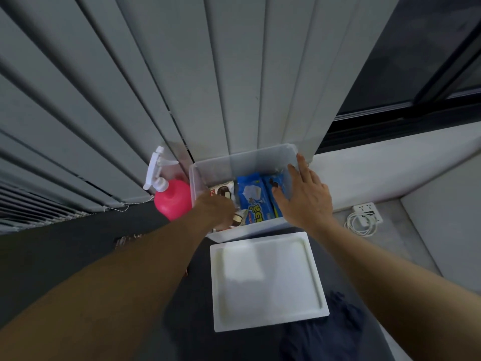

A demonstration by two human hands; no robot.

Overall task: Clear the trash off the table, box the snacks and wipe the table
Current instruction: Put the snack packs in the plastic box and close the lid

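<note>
A clear plastic box (244, 158) stands at the far edge of the dark table (86, 256). Inside lie two blue snack packs (253, 198) and white-and-brown snack packs (225, 191). My left hand (216, 211) reaches into the box's left side and touches a small white-and-brown snack (240, 218); its fingers are hidden, so the grip is unclear. My right hand (303, 196) lies with straight fingers over the box's right wall and the right blue pack. The box's white lid (268, 280) lies flat on the table in front of the box.
A pink spray bottle (173, 198) with a white trigger stands left of the box. Grey vertical blinds hang behind. A dark blue cloth (328, 334) lies at the table's near right. A white power strip and cable (364, 217) lie on the floor to the right.
</note>
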